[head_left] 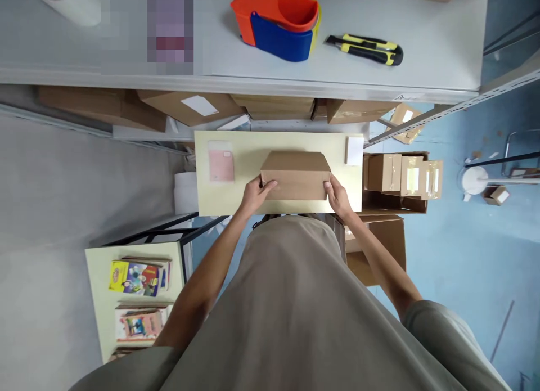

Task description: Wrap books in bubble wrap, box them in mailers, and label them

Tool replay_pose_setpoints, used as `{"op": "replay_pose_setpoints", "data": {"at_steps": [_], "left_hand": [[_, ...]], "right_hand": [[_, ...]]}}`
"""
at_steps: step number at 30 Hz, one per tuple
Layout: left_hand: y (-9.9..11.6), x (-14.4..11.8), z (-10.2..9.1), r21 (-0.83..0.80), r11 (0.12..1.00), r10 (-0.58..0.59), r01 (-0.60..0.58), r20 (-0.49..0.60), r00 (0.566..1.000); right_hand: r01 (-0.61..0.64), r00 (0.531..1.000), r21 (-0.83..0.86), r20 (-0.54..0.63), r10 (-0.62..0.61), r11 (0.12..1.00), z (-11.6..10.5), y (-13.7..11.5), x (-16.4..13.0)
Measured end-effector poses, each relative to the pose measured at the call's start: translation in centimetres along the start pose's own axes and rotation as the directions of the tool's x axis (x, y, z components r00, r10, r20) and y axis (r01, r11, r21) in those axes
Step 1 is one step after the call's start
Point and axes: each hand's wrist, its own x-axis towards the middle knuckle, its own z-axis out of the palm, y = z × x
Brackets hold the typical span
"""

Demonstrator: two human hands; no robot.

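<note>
The left hand (255,193) has its grip clenched on the left end of a box (295,175), fingers curled over the top edge and the thumb on the near side. The right hand (337,195) grasps the right end of the box the same way, fingers pressed on its corner. The box, plain brown cardboard and closed, sits on the pale yellow tabletop (244,197), at the middle of its near half.

Left of the box, apart from it, lies a pink card (221,165). Right of the box, at the tabletop's far corner, lies a white slip (354,150).

Beyond the box runs a grey shelf (439,48) that carries an orange and blue tape gun (278,25) and, to its right, a yellow and black knife (366,48). Under the shelf are more brown cartons (189,105).

Right of the box, past the tabletop's edge, an open carton (371,202) holds small boxes (405,174). Left of the box and nearer the person, a lower table (95,278) bears books (137,277).
</note>
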Motion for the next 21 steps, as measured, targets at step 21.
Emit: {"op": "replay_pose_setpoints", "data": {"at_steps": [21], "left_hand": [[-6.3,7.9,-2.3,-0.144,0.980,-0.161,0.134,-0.196,0.967]], "right_hand": [[-0.329,0.944,0.242,0.116,0.310,0.913,5.2,2.8,10.8]]}}
